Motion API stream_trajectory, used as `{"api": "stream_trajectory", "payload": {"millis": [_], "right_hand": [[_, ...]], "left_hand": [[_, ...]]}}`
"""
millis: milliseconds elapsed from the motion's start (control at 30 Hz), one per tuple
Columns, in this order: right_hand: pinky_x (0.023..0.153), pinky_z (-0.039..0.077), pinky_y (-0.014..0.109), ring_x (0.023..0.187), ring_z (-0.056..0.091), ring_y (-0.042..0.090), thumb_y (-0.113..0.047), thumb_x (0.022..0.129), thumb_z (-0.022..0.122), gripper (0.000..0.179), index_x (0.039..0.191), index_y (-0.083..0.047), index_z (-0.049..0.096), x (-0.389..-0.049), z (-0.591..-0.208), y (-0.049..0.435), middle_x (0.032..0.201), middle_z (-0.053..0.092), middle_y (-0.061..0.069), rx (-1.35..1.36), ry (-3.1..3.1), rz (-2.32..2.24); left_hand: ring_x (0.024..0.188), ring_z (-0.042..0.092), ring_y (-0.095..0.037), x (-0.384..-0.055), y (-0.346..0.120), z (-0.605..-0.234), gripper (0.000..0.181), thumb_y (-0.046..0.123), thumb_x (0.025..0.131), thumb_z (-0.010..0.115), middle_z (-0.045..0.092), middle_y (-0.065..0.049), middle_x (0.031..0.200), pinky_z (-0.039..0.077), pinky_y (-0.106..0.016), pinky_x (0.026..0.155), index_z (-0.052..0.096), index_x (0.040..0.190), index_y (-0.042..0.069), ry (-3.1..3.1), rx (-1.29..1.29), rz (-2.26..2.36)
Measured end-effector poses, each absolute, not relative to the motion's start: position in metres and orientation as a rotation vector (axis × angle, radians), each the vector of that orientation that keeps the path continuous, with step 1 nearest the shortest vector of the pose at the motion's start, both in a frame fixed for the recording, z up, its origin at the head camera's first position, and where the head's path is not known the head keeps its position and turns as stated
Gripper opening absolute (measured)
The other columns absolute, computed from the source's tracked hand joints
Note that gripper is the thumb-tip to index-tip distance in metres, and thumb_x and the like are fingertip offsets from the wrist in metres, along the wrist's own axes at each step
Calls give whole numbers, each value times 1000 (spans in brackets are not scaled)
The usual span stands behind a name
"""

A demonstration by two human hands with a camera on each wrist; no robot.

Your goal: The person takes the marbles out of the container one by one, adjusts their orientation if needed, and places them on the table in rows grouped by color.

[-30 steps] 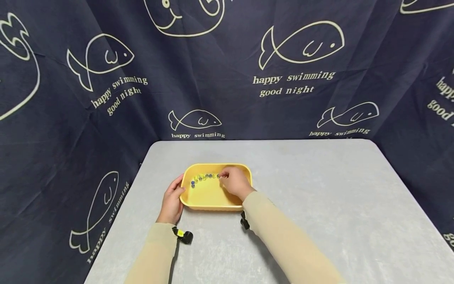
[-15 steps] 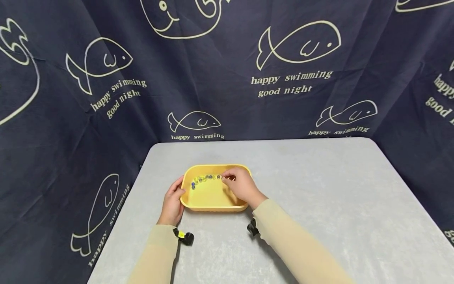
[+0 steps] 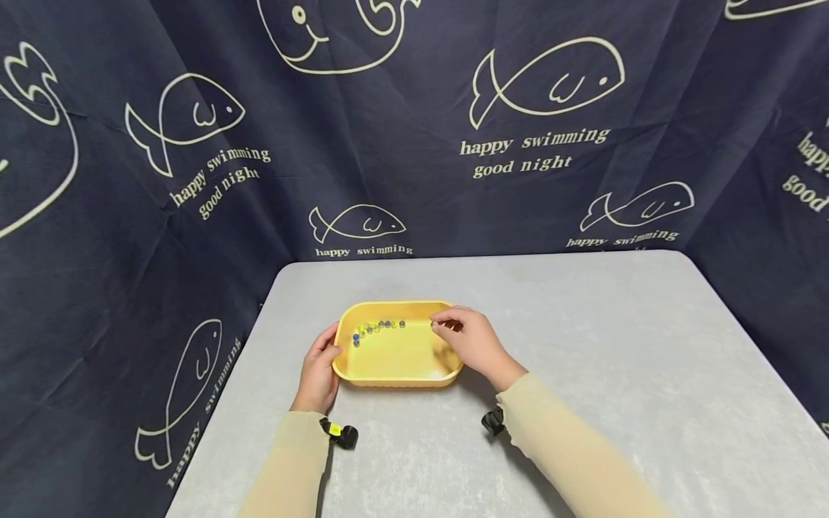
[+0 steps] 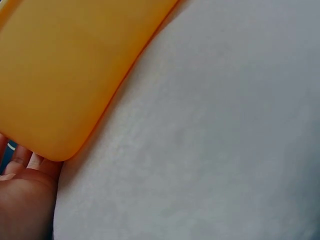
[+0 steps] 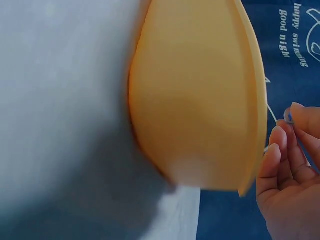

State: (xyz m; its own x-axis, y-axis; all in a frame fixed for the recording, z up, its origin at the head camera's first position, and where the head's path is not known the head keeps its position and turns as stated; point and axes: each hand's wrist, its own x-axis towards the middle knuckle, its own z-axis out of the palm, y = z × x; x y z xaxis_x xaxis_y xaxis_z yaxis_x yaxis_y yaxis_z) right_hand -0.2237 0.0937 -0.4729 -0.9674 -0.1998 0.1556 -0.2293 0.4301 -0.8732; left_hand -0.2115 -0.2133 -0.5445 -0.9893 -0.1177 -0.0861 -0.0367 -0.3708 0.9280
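A yellow plastic tub (image 3: pixel 398 360) stands on the table. Several glass marbles (image 3: pixel 387 324), some blue and some yellowish, lie in it along the far wall and toward the left end. My left hand (image 3: pixel 319 370) grips the tub's left end, thumb over the rim and fingers along the outside; the left wrist view shows only part of that hand beside the tub. Above the tub's right end, my right hand (image 3: pixel 476 342) pinches a clear marble with blue in it (image 5: pixel 288 116) between thumb and fingertips, higher than the rim.
The grey table (image 3: pixel 583 374) extends widely to the right of the tub. A dark blue curtain (image 3: pixel 440 208) printed with fish and lettering hangs behind the table and at both sides.
My right hand has risen from among the marbles and moved right, to above the tub's right end, with a marble in its fingertips. My left hand stays on the tub.
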Motion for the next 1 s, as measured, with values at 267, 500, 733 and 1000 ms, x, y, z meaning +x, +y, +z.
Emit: {"api": "stream_trajectory", "payload": {"millis": [267,500,733,1000], "right_hand": [[79,52,36,89,59,18,-13,97,72,19,114,-7,78,-226,-477,122,105,71,2,408,-2617,1555],[78,54,33,89,61,19,-12,96,73,20,114,-5,77,-224,-485,137,102,70,3,364,-2597,1554],[74,53,30,87,60,19,-10,96,73,19,114,-7,78,-231,-504,151,104,70,4,297,-2608,1555],[82,55,37,95,64,21,-13,97,72,19,114,-8,77,-239,-522,158,108,72,7,209,-2677,1646]], "left_hand": [[148,35,-23,-211,-214,-546,56,-9,99,44,36,-13,162,41,-32,113,43,154,1,-1725,202,-2555],[148,34,-21,-211,-214,-544,56,-9,99,43,36,-12,162,40,-31,114,43,154,2,-1740,211,-2549],[148,35,-23,-213,-213,-544,56,-11,98,43,37,-14,161,40,-32,114,44,153,-1,-1720,206,-2546],[149,34,-20,-212,-214,-545,56,-10,99,42,36,-12,162,38,-31,115,43,154,0,-1727,188,-2555]]}}
